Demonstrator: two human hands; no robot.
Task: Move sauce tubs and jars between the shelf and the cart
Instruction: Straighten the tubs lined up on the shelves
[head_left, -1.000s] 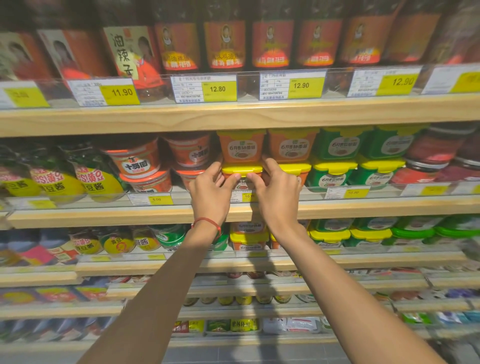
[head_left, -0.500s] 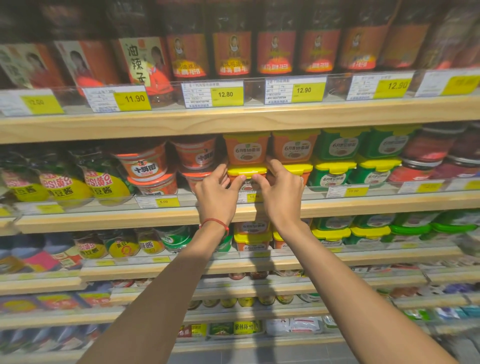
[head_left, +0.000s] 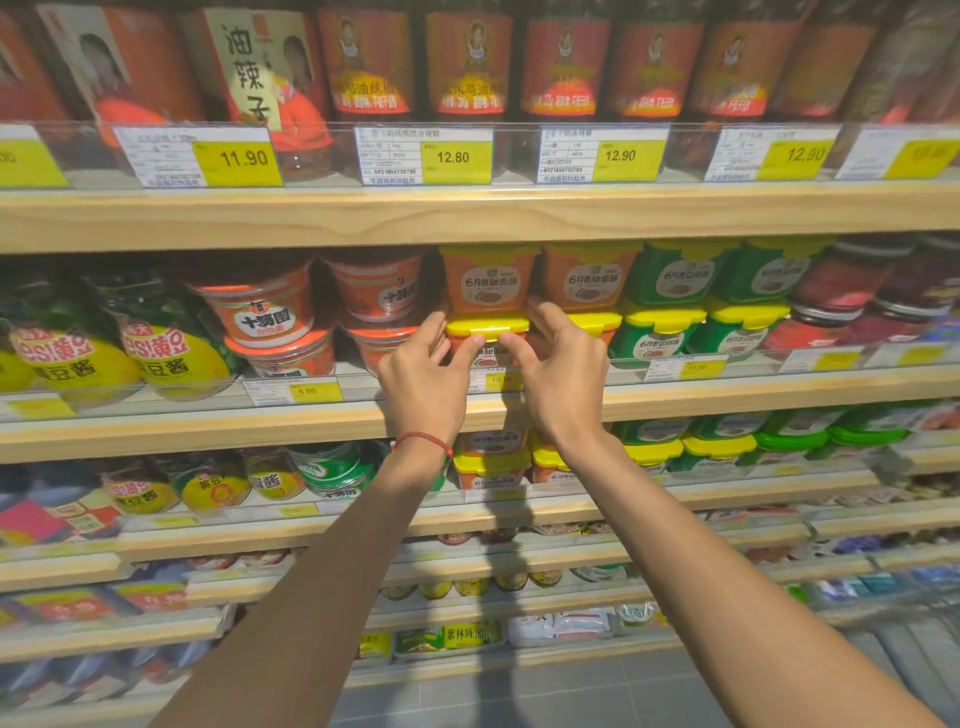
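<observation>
I'm looking at a wooden shelf unit with several boards. On the top board I see dark jars with red labels standing behind a clear rail of yellow price tags. The board below carries, from the left, yellow-and-green pouches, round red tubs stacked two high, square orange tubs with yellow lids, also two high, then green tubs and dark red jars at the far right. The lower orange tub of the left stack sits at the front, just behind the rail. The next board down holds more pouches and tubs.
</observation>
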